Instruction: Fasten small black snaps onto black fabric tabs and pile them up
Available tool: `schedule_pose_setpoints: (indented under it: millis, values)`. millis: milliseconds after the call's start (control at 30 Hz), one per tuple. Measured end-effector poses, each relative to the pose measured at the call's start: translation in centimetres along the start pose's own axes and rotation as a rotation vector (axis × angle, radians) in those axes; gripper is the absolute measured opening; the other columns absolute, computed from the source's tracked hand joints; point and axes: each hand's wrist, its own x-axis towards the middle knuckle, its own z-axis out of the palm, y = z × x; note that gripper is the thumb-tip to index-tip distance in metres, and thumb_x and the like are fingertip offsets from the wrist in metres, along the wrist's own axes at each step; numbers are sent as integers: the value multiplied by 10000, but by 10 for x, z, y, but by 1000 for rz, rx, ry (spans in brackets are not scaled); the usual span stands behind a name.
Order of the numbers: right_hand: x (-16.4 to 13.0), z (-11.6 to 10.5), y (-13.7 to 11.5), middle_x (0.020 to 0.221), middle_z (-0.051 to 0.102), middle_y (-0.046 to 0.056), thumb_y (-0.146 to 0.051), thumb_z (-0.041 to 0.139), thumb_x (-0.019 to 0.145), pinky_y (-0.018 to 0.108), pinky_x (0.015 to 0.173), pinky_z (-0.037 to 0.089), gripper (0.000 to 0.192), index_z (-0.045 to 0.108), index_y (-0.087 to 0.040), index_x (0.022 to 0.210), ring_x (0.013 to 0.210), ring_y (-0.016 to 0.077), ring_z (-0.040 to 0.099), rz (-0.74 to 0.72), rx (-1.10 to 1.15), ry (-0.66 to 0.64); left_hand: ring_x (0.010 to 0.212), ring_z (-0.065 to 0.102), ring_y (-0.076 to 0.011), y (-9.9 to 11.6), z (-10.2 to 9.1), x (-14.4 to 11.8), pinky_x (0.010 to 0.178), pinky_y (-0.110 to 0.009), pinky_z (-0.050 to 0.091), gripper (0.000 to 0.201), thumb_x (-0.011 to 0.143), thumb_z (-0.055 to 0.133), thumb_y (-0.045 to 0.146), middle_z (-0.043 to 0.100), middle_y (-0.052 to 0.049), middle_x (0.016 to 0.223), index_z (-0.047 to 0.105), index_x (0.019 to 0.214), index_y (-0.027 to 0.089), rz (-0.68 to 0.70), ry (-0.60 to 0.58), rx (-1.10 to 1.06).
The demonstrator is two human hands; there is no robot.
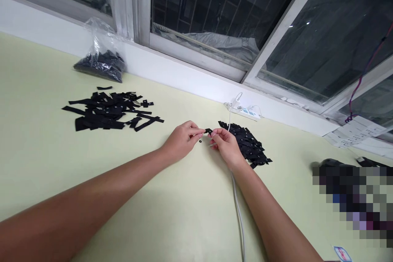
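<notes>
Between my hands is a short black strip (208,131) with a small pale spot or hole in it. My left hand (186,137) pinches its left end with thumb and fingertips. The right end is gripped by my right hand (225,143), fingers curled. Just below the strip, a small black ring (200,141) lies on the table. A heap of black strips (250,145), several with pale spots, is partly hidden behind my right hand. Further left lies a looser pile of black strips (107,110).
A clear plastic bag (101,59) of dark pieces stands against the wall at the back left. A white power strip (244,110) sits behind the right heap. Its grey cable (236,204) runs under my right arm. At the right, a blurred-out person is beside the table.
</notes>
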Motion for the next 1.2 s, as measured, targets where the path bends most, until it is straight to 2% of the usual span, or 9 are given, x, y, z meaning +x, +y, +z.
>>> schedule_pose_setpoints:
  millis: [133,333,500,633,833,1000,1200]
  values:
    - [-2,1,-4,885,677,26,-452,777,646,259,602,464,372,616,-196,864,691,129,576,32,38,-8,756,607,-137,2,1,-1,701,-283,486,200,900,595,253,683,-22,962,756,1017,232,13,-2,-8]
    - [-7,2,-11,876,682,33,-414,789,613,266,612,462,351,630,-192,834,718,143,591,95,118,-35,702,579,-129,9,0,-2,681,-276,469,77,872,614,224,686,6,867,675,911,197,-5,21,-12]
    - [-7,2,-12,771,616,-6,-373,780,606,266,599,463,302,639,-191,803,705,145,590,83,142,-62,749,588,-134,8,0,-1,708,-278,463,74,863,607,193,684,10,889,679,865,209,26,0,-24]
    - [-7,1,-12,766,593,-12,-343,758,612,262,586,457,261,639,-192,787,700,143,588,61,164,-85,752,588,-135,7,0,-1,713,-283,464,71,859,614,192,673,11,872,680,844,213,32,7,-17]
    - [-8,0,-12,763,566,-19,-325,723,635,262,590,447,210,630,-195,770,705,143,586,35,123,-95,998,606,-190,8,-1,-2,720,-291,480,50,862,615,227,639,-34,1110,665,871,222,86,69,8]
    - [-6,-2,-9,760,575,-16,-316,699,665,271,611,452,184,639,-202,796,712,147,583,-4,81,-138,1145,577,-222,10,-2,-5,856,-347,499,54,863,561,172,632,-52,1246,598,855,210,122,12,-25]
    - [-2,-3,-4,745,590,-9,-319,675,707,271,607,444,159,638,-206,813,706,149,576,-71,-4,-164,936,599,-196,12,-2,-5,770,-327,486,60,877,533,180,664,-28,976,580,886,216,139,-74,43]
